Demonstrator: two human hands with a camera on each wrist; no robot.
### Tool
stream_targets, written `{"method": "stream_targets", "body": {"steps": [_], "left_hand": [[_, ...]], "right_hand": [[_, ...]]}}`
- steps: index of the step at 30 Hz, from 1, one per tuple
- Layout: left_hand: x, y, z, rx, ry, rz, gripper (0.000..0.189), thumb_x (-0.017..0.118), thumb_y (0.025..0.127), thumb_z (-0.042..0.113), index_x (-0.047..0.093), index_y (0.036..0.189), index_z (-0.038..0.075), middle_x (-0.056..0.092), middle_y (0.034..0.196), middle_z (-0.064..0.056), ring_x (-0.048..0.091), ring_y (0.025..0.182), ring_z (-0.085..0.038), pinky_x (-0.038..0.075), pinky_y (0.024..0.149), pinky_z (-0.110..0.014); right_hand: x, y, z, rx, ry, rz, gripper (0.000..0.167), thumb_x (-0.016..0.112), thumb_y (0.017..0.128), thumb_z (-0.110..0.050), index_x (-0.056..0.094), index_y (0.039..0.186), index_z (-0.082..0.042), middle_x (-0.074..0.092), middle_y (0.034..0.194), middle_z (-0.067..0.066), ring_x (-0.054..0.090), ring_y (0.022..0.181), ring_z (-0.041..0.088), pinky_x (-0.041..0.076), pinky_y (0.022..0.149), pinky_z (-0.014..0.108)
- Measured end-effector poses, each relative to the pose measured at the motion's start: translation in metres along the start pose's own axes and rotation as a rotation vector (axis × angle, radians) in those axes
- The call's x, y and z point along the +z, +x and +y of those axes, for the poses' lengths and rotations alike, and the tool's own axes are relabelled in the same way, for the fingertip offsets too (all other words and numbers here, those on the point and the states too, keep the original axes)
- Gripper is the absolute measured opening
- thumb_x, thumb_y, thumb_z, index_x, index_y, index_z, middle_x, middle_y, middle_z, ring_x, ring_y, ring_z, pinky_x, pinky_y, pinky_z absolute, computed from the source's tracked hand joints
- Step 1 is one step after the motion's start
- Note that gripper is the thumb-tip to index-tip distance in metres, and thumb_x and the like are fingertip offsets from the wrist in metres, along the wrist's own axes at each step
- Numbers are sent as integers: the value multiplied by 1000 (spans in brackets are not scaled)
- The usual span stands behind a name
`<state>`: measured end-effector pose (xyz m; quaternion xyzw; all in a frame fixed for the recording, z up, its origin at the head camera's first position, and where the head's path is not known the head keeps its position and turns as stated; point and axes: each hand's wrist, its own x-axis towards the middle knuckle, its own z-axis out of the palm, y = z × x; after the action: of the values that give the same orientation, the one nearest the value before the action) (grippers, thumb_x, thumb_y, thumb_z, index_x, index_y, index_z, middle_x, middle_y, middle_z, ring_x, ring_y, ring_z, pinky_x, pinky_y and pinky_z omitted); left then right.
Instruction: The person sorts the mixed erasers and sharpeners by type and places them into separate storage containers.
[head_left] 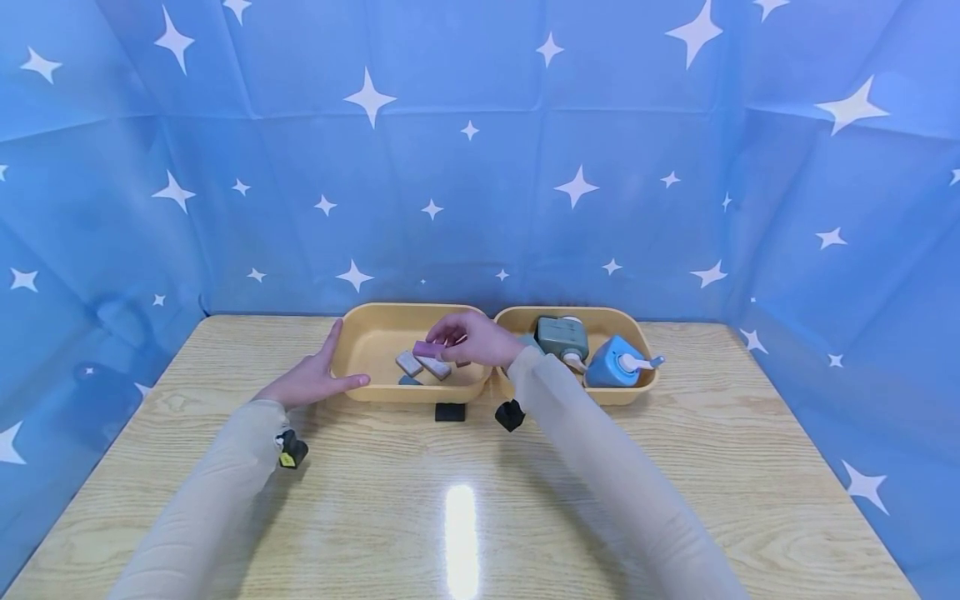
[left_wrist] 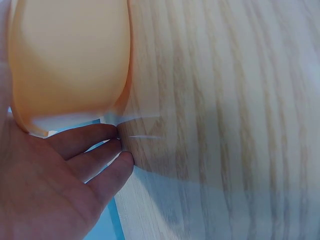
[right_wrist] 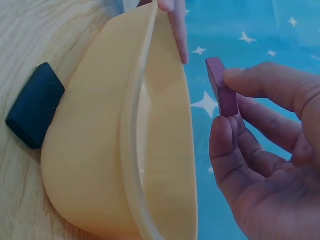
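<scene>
My right hand (head_left: 472,337) pinches a small purple rectangular block (head_left: 429,350) between thumb and fingertips, held above the left yellow tray (head_left: 367,312). In the right wrist view, the purple block (right_wrist: 223,87) appears tilted, beside the tray's rim. Inside that tray lie two pale grey-topped blocks (head_left: 408,362), a blue piece (head_left: 408,380) and a reddish piece partly hidden by my hand. At the tray's left end rests my left hand (head_left: 311,375), thumb and index finger spread wide along the rim. Its other fingers (left_wrist: 107,180) extend low beside the tray's outer wall.
A second yellow tray (head_left: 611,314) stands close on the right, holding a dark green pump bottle (head_left: 562,336), a blue pump bottle (head_left: 613,364) and a pale teal item partly behind my sleeve. On the table before the left tray lies a black block (head_left: 450,412). Blue star-patterned cloth (head_left: 480,208) rises behind.
</scene>
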<state>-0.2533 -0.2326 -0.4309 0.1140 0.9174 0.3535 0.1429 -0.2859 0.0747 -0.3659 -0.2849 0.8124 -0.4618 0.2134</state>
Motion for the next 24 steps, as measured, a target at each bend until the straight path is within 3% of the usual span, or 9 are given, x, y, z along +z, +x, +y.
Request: {"method": "stream_targets", "body": {"steps": [3,10,24], "left_hand": [[0,0,0,-1,1,2,118,66,85,56,-19,152,10,26,145,-39,35,130,-51,31,103,-61],[0,-1,2,2,15,-4,117,65,85,56,-20,152,11,25,145,-40,35,129,-52,31,103,-61],[0,1,-1,-6,7,-8,117,65,85,57,-20,152,12,22,147,-38,32,131,-51,29,104,-60]], "right_hand": [[-2,4,1,14,-10,0,24,67,90,-5,66,113,-1,65,99,8,59,87,21,53,69,32],[-5,15,0,69,-118,25,26,70,90,-13,68,115,-8,67,102,1,59,93,18,47,83,32],[-8,37,0,77,-126,43,27,68,90,-8,68,116,-3,67,103,6,60,96,19,46,86,30]]}}
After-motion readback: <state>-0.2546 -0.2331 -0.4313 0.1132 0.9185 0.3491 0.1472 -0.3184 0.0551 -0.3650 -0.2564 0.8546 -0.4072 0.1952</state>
